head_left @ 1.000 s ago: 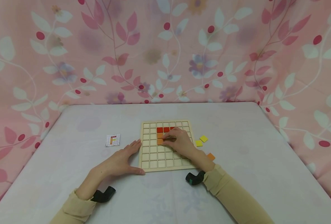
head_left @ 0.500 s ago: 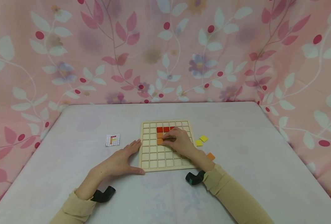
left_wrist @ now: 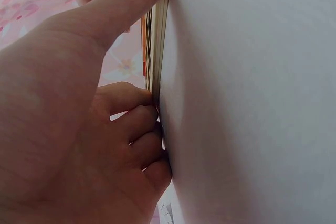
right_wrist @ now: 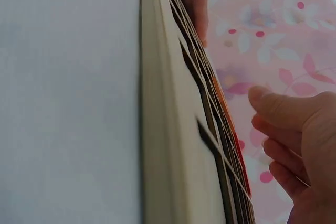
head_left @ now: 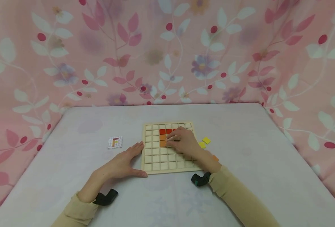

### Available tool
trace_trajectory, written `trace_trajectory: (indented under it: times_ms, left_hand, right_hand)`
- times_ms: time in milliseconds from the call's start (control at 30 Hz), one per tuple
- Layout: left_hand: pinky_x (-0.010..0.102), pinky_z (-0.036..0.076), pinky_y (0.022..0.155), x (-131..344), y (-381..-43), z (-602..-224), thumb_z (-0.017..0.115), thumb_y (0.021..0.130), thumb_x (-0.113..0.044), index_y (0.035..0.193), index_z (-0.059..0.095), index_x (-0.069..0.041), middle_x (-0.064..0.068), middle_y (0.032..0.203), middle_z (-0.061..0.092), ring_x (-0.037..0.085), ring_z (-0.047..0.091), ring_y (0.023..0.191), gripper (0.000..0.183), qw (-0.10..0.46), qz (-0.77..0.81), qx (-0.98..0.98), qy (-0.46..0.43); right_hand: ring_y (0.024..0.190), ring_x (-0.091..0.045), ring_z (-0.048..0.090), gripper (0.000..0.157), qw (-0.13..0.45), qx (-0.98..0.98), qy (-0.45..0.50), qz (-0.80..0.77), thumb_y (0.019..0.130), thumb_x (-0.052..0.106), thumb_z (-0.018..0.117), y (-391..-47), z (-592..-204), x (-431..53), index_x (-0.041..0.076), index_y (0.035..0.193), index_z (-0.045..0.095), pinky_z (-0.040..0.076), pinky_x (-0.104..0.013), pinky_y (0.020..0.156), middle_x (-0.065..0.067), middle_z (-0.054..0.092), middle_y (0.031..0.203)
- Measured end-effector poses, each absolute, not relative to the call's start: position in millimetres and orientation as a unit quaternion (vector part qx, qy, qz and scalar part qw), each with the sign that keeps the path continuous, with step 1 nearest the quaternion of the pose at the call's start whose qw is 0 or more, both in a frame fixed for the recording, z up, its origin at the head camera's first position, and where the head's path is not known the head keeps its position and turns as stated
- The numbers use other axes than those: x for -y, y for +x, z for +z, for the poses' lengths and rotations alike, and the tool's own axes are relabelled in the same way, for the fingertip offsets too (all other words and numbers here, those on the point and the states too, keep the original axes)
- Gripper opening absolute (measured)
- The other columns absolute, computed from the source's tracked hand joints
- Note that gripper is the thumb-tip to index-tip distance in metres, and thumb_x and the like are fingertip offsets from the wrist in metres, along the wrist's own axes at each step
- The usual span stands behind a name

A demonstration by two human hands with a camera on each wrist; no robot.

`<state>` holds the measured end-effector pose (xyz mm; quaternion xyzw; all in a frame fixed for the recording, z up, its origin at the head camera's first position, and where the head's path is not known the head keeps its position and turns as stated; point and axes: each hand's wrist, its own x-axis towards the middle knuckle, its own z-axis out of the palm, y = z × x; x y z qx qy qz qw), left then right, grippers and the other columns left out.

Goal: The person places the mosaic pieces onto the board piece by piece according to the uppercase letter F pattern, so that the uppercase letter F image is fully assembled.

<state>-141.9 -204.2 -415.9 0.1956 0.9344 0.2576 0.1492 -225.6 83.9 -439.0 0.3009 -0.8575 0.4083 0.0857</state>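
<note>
A shallow wooden board (head_left: 164, 165), divided by thin ridges into rows of square cells, lies flat on the white-covered table (head_left: 241, 132) between the person's hands. In its second row from the far edge sit three red tiles (head_left: 169, 130) side by side, the rightmost partly hidden by the right hand (head_left: 185, 142). Below the leftmost red one, two orange tiles (head_left: 163, 140) fill the next two cells of the same column. The right hand is above the board beside these orange tiles, its grip loose, thumb and fingertips apart; the right wrist view shows them clear of the surface. The left hand (head_left: 122, 164) grasps nothing: its fingertips and spread thumb touch the board's left side and near-left corner. Outside the board, two yellow tiles (head_left: 206, 140) and a loose orange tile (head_left: 216, 158), partly covered by the right forearm, lie to the right; a printed grid card (head_left: 115, 142) lies to the left.
</note>
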Motion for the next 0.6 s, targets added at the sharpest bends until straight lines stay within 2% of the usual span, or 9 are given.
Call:
trace_trajectory:
  times_ms: [133,333,467,600]
  left_hand:
    - [0.061,0.024,0.118,202.7,-142.2,-416.4,0.08,0.07,-0.066,0.159,0.025,-0.008,0.008,0.167,0.018,0.039,0.017,0.152,0.12,0.146,0.256,-0.935,0.196]
    - [0.06,0.023,0.119,203.5,-141.8,-416.4,0.08,0.07,-0.066,0.159,0.025,-0.007,0.008,0.167,0.018,0.038,0.016,0.153,0.12,0.148,0.253,-0.936,0.194]
    - [0.06,0.024,0.118,203.8,-141.7,-416.8,0.079,0.071,-0.066,0.159,0.025,-0.007,0.009,0.167,0.019,0.04,0.018,0.152,0.119,0.146,0.249,-0.937,0.195]
    - [0.061,0.024,0.118,203.9,-141.7,-417.0,0.08,0.071,-0.065,0.158,0.026,-0.006,0.01,0.167,0.019,0.04,0.018,0.152,0.119,0.146,0.25,-0.937,0.196]
  right_hand:
    - [0.094,-0.02,0.063,0.022,0.061,0.858,0.278,0.428,0.078,0.023,0.087,-226.2,-430.8,-108.2,0.013,0.096,0.079,0.051,-0.039,0.08,-0.001,0.072,0.095]
    - [0.101,-0.017,0.063,0.023,0.04,0.865,0.269,0.422,0.076,0.024,0.088,-218.6,-428.7,-156.0,0.015,0.096,0.079,0.048,-0.045,0.093,0.004,0.071,0.099]
    - [0.104,-0.014,0.061,0.023,0.005,0.876,0.238,0.419,0.076,0.026,0.089,-210.5,-428.2,-187.7,0.023,0.096,0.078,0.042,-0.045,0.102,0.01,0.069,0.1]
    - [0.106,-0.012,0.061,0.026,-0.018,0.887,0.236,0.396,0.074,0.032,0.09,-203.7,-431.1,-213.9,0.029,0.096,0.078,0.041,-0.043,0.104,0.013,0.07,0.102]
